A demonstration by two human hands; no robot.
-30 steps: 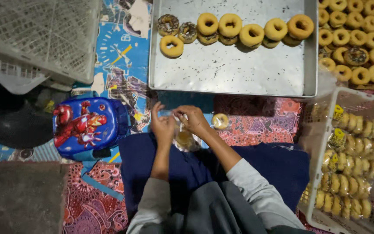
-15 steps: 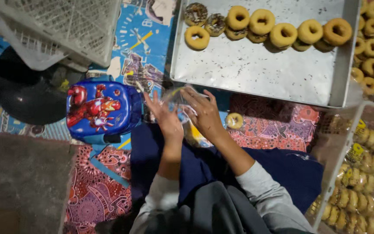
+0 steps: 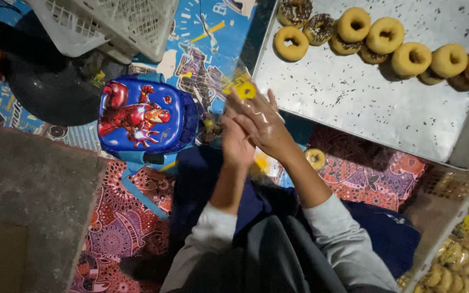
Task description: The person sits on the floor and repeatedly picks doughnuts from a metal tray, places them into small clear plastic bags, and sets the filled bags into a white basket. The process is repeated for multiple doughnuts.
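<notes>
The person is sitting on a patterned mat [image 3: 126,228] and is working both hands together at the middle of the frame. The right hand [image 3: 261,122] is lying with fingers spread wide over a clear plastic bag [image 3: 240,81] with a yellow printed patch, and the left hand [image 3: 235,142] is pressing up against it from below and to the left. Between them the hands are holding the bag; it is blurred, so whether a doughnut is already inside cannot be told. The bag is sitting just left of the metal tray [image 3: 354,103], at its lower left corner, probably so that the doughnuts are staying within easy reach.

A row of plain ring doughnuts [image 3: 408,57] and a few chocolate-sprinkled ones [image 3: 294,11] is lying along the tray's far edge in the upper right, leaving the near part bare and dusted with sprinkles. One small doughnut [image 3: 315,158] is resting on the mat just beside the right forearm. A blue children's backpack [image 3: 142,116] is lying left of the hands, a white plastic crate [image 3: 109,27] is tilting at the upper left, and bagged doughnuts [image 3: 462,249] are filling a basket at the lower right.
</notes>
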